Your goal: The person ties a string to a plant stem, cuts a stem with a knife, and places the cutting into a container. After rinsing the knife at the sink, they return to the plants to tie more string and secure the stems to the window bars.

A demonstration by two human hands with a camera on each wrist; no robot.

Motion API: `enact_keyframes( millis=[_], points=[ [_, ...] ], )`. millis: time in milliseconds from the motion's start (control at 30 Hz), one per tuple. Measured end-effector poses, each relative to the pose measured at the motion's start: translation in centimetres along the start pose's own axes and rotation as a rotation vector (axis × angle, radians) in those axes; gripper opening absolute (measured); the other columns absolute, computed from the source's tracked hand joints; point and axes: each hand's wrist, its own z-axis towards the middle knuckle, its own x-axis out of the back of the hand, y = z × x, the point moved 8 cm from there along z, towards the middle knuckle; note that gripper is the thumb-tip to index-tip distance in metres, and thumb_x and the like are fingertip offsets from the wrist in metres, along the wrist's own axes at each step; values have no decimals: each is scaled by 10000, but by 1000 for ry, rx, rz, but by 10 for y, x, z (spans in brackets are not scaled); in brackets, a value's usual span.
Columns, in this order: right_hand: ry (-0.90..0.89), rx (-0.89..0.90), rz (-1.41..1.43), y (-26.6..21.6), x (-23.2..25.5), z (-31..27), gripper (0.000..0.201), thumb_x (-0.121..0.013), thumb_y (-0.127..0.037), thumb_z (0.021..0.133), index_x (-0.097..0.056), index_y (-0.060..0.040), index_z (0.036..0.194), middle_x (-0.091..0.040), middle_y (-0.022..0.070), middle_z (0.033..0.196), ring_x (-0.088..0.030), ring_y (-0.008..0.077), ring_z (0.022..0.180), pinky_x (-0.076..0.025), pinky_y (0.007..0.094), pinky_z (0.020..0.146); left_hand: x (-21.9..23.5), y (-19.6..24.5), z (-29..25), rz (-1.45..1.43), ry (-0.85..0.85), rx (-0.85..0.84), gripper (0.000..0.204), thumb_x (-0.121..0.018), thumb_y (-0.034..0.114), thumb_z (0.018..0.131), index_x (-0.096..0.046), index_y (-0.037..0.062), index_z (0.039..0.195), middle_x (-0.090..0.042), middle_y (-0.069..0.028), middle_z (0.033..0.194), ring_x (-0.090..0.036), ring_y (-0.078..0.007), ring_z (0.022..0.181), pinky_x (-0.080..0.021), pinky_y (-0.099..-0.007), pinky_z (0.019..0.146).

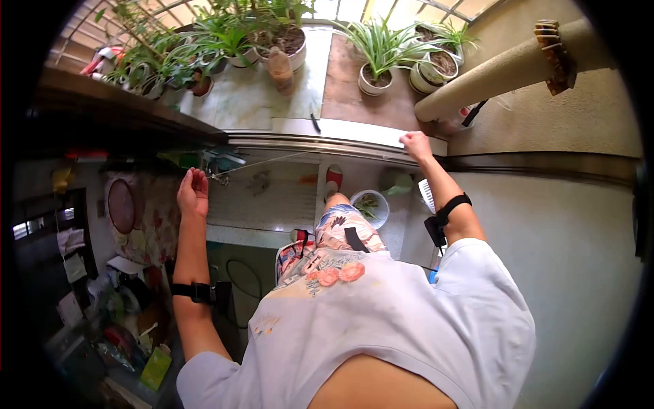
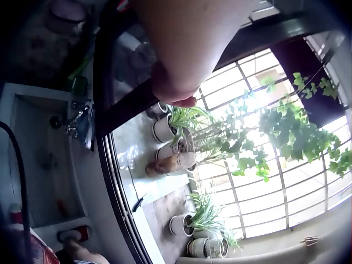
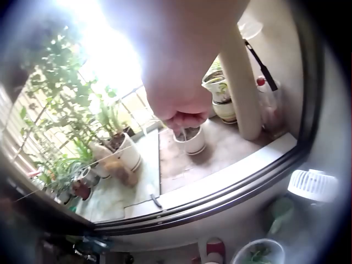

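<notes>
A thin pale string [image 1: 286,157] stretches across the head view between the two hands. My right hand [image 1: 417,146], fingers curled, pinches one end above the window sill; in the right wrist view the string [image 3: 118,149] runs off leftward from that hand [image 3: 184,107]. At the left, beside the sink, my raised left hand [image 1: 193,193] has bent fingers with the string's other end at the fingertips. The left wrist view shows this hand [image 2: 173,88] from behind, its grip mostly hidden.
A sliding-window track [image 1: 306,144] crosses ahead. Beyond it stand potted plants [image 1: 375,78], a brown bottle [image 1: 280,68], a black-handled item [image 1: 315,123] and a thick pipe [image 1: 490,78]. Below are a sink [image 1: 266,198] with a faucet and a white bucket [image 1: 381,210] holding leaves.
</notes>
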Motion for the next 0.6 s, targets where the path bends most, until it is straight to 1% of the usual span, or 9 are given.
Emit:
enact_keyframes(
  millis=[100, 167, 200, 300, 367, 467, 500, 567, 600],
  points=[
    [399, -334, -15, 58, 52, 20, 287, -501, -288, 755, -670, -79, 857, -638, 155, 872, -596, 348, 856, -468, 410, 751, -43, -13, 22, 12, -33, 10, 122, -547, 142, 865, -586, 71, 956, -630, -37, 852, -613, -140, 776, -528, -271, 674],
    [553, -475, 125, 102, 68, 35, 291, -509, -301, 753, -670, -82, 856, -637, 160, 877, -598, 344, 858, -463, 422, 754, -82, -3, 23, 53, -69, 7, 134, -555, 160, 863, -585, 79, 967, -631, -28, 847, -614, -136, 762, -524, -259, 653],
    [591, -514, 276, 150, 58, 60, 296, -520, -317, 752, -669, -84, 857, -638, 158, 876, -599, 342, 861, -461, 424, 753, -100, -4, 23, 95, -98, 13, 150, -561, 182, 863, -583, 92, 982, -632, -19, 840, -613, -128, 748, -513, -238, 619],
    [570, -538, 231, 157, 60, 73, 294, -533, -324, 755, -670, -84, 854, -638, 157, 870, -601, 344, 850, -462, 432, 738, -139, -14, 18, 249, -156, 35, 151, -557, 191, 866, -582, 101, 985, -628, -8, 825, -608, -119, 729, -503, -231, 596],
    [438, -430, 45, 132, 46, 67, 259, -525, -298, 742, -671, -104, 834, -628, 170, 848, -600, 356, 825, -471, 441, 709, -148, -17, 11, 307, -143, 86, 158, -550, 196, 872, -582, 98, 992, -618, 1, 796, -597, -112, 700, -495, -231, 582],
    [-64, -527, -145, 146, -21, 68, 237, -544, -277, 741, -667, -157, 903, -623, 136, 979, -579, 321, 946, -458, 435, 798, -160, -27, -2, 441, -116, 131, 173, -529, 210, 885, -583, 93, 1001, -610, 2, 782, -588, -104, 690, -483, -236, 574],
    [-78, -571, -178, 125, -18, 56, 256, -547, -276, 749, -653, -168, 955, -609, 117, 1040, -561, 307, 997, -437, 431, 843, -163, -27, -3, 463, -107, 134, 175, -526, 212, 887, -583, 92, 1000, -611, 1, 785, -588, -105, 690, -482, -237, 577],
    [-233, -568, -69, 147, -54, 61, 250, -544, -279, 793, -644, -170, 994, -605, 121, 1051, -566, 318, 982, -436, 430, 842, -166, -24, -3, 509, -87, 142, 179, -520, 216, 890, -584, 89, 1000, -613, -1, 790, -587, -105, 692, -479, -240, 582],
    [-214, -431, -66, 140, -63, 66, 280, -536, -249, 796, -620, -163, 1049, -627, 115, 938, -598, 275, 828, -465, 404, 772, -171, -18, -4, 554, -106, 125, 193, -516, 218, 892, -581, 76, 1005, -617, -6, 802, -586, -106, 692, -473, -238, 589]
  ],
)
